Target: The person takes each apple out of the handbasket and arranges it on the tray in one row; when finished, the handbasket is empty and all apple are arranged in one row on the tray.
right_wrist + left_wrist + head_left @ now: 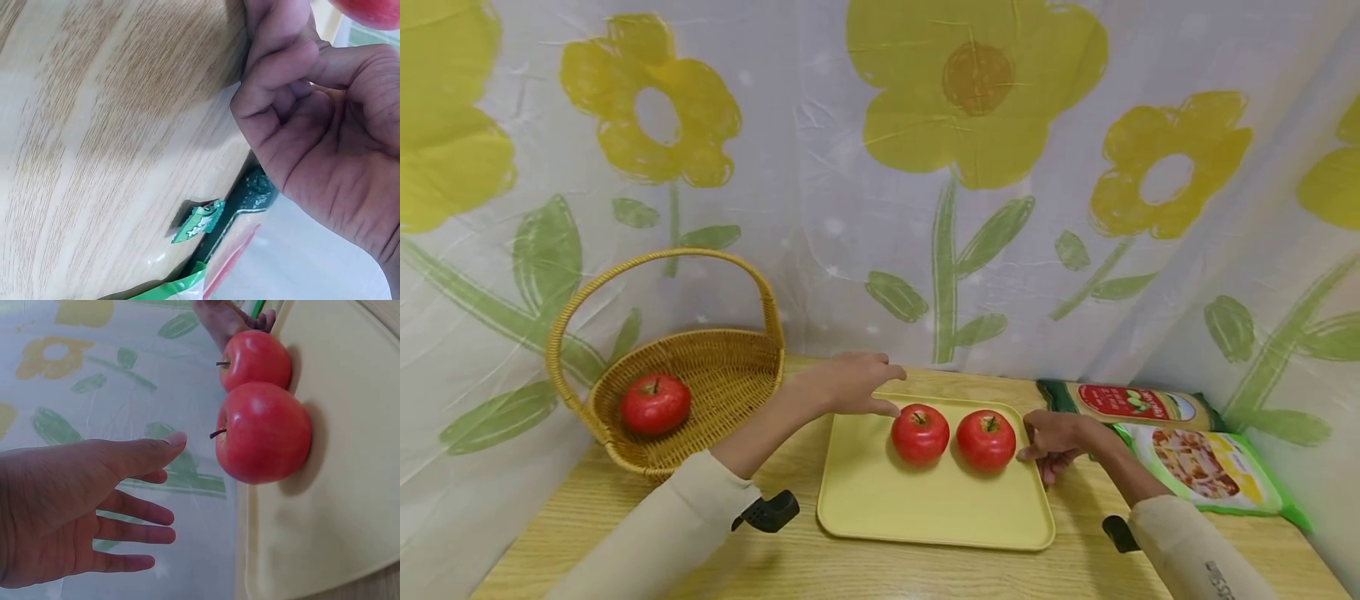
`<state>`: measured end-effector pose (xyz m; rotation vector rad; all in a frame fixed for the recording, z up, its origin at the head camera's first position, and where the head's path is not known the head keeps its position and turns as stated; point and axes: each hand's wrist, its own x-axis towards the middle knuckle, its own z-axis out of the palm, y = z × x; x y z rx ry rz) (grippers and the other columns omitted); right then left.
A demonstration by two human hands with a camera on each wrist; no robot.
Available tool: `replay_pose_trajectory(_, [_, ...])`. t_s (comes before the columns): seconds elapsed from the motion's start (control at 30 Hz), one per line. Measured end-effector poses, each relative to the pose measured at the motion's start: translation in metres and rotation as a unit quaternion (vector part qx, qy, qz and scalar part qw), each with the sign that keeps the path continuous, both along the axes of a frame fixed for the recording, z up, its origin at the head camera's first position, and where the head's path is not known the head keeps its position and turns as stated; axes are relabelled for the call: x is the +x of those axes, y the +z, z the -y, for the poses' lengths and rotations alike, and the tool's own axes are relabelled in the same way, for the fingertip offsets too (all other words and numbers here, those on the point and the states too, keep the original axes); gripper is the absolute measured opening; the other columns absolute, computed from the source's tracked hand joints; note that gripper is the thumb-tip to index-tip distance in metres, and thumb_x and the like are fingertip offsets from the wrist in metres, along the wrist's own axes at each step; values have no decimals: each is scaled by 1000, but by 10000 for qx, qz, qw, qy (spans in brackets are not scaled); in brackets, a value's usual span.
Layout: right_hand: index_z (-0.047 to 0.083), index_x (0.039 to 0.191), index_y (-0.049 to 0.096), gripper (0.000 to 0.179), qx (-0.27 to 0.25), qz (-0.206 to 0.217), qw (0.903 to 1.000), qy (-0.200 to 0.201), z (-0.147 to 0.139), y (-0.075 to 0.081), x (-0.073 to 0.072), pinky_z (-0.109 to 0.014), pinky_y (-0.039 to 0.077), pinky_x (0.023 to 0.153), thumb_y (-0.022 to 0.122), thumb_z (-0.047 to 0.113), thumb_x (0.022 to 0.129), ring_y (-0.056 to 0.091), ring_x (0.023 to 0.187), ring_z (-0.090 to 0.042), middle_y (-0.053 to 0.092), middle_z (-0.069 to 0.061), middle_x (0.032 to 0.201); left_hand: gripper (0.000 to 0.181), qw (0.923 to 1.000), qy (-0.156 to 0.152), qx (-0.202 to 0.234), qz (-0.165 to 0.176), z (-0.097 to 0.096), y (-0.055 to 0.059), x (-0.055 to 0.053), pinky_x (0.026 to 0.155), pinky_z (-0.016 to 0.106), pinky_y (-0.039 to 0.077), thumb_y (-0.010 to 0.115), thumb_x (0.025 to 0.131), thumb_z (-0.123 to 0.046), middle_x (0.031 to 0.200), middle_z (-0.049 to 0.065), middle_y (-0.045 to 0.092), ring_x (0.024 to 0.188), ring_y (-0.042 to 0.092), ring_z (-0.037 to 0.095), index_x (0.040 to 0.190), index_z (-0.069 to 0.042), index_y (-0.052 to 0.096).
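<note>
A white fabric backdrop point(820, 167) printed with yellow flowers hangs behind a wood-grained table point(925, 575). At the left of the table stands a wicker basket point(722, 362), its handle arched upward. Near the middle lies a pale yellow tray point(925, 508), flat, with rounded corners. Well to its right, a dark-green-ended bag point(1127, 402) with a red label lies behind a white-and-green bag point(1202, 471). The left hand point(856, 385) is released — fingers apart, thumb just beside the left apple point(921, 435) but clear of it, over the tray's far left part. The right hand point(1056, 440) grasps the tray's right edge with curled fingers, just beside the right apple point(986, 441). Both apples are red and sit stem up on the far half of the tray, close together; a third apple point(655, 404) rests in the basket, at its left end. Smallest of all, a green sachet point(200, 222) lies on the table by the dark-green-ended bag — visible from the right wrist.
</note>
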<state>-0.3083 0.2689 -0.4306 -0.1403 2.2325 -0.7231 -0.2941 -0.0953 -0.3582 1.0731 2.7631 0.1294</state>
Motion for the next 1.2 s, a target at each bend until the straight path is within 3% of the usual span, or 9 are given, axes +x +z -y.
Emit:
replay_pose_trajectory(0.4, [2,110,51,20,15,-24,10000,-37,-1,-3,0,-20,51,55,64,16,104,67,56,-10,74,-11,73,57,9999,47,-44,124,16,7,-1,115,47,49,65,103,-43,146,14,61,135,60,31,149,-10,55])
replay_pose_trajectory(1.2, [3,111,52,19,107,-43,9999,-25,-1,-2,-1,-20,51,54,63,16,105,66,55,-10,74,-10,73,56,9987,391,-292,-109,71,22,-7,111,51,51,65,103,-44,147,16,60,135,61,35,148,-13,56])
